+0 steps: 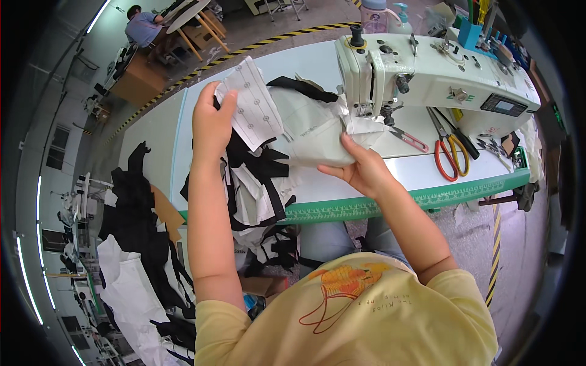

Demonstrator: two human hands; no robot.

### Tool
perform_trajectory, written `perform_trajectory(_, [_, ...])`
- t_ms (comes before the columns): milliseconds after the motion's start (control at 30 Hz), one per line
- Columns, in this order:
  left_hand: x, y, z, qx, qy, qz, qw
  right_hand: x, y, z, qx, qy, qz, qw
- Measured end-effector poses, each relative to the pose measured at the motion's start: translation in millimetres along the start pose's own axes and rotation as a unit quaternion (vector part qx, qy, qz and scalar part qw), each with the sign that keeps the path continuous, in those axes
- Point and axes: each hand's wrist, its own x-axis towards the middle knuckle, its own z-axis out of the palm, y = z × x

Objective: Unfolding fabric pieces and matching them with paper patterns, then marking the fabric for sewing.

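My left hand (213,119) is closed on a white fabric panel (251,104) marked with rows of small round spots, raised above the table's left part. In my right hand (360,165) is the edge of a pale, thin fabric piece (314,137), pinched between thumb and fingers. That piece reaches toward the needle area of a white sewing machine (421,70), and its far end lies close to the presser foot. Black cloth (302,87) lies along its far side. Beneath my left wrist, black and white fabric pieces (259,183) are heaped over the table edge.
Right of the needle lie small pink-handled scissors (410,139) and larger red-and-yellow-handled scissors (450,158). A green ruler strip (390,200) borders the table's front. More black and white cloth (131,219) is piled at left. Behind the machine stands a bottle (373,17). Another person (145,27) sits far off.
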Motion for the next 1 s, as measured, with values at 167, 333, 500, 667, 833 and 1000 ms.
perform_trajectory(167, [7,-5,-8,0.053,0.044,0.071,0.995,-33,2,-18,-0.158,0.126,0.04,0.978])
perform_trajectory(333, [17,-16,10,0.081,0.078,0.157,0.981,-51,-6,-35,-0.145,0.161,0.014,0.976])
perform_trajectory(500, [1,-12,39,0.151,0.003,0.158,0.976,-57,-18,-46,-0.242,0.271,0.001,0.932])
perform_trajectory(667, [3,-35,43,0.091,0.029,0.181,0.979,-57,-39,-56,-0.273,0.297,-0.047,0.914])
perform_trajectory(833, [-8,-32,42,-0.166,-0.046,-0.056,0.983,-59,-64,-99,-0.396,0.367,-0.145,0.829])
perform_trajectory(1000, [-36,-22,45,0.026,0.013,0.101,0.994,-66,-64,-77,-0.702,0.369,-0.44,0.422])
